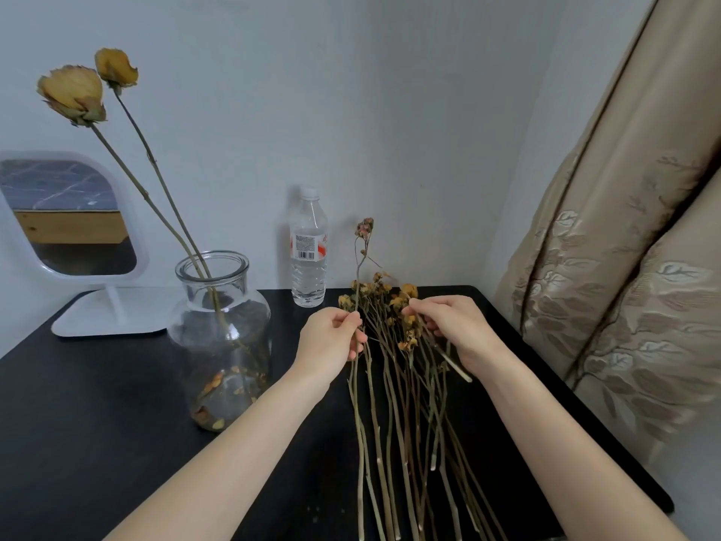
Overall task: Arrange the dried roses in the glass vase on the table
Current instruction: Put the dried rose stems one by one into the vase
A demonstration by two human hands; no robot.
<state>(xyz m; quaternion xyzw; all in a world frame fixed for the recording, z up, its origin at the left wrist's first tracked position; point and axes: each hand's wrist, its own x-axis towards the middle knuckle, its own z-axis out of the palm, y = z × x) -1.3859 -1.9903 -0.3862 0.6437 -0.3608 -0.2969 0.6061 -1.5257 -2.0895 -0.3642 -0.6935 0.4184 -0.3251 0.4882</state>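
Gripping lifted stem (356,275), left hand (331,341), right hand (448,329) clasping second stem (455,367), black table (97,404), grey wall (351,91), beige curtain (624,267)

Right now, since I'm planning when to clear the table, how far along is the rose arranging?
Early. Done: two yellow roses stand in the glass vase. In hand: the left hand pinches a thin pink-budded stem, held upright above the loose pile, where the right hand curls its fingers round stems. Left: that pile, many stems, lies on the black table.
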